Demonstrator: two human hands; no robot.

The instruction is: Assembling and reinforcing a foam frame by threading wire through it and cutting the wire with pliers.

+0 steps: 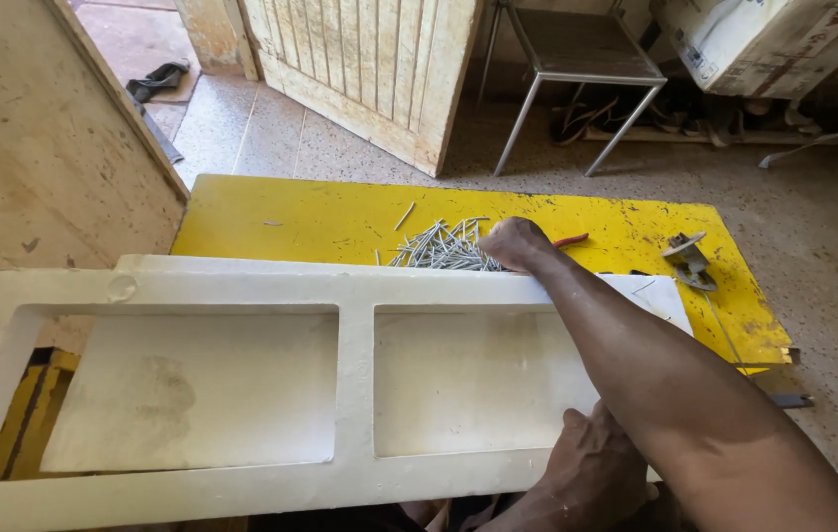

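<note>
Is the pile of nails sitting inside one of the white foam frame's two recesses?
No. The nails lie on the yellow table beyond the white foam frame, where the right hand reaches them.

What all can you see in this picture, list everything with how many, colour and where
nails: a pile, grey, on the yellow table beyond the foam
foam tray: one, white, two recesses, foreground
table: one, yellow, centre
pliers: one, red handle, beside the right hand
metal fitting: one, grey, table's right end
chair: one, metal-framed, background
wooden door: one, pale, top centre
left hand: on the foam's near edge
right hand: at the nail pile
</note>
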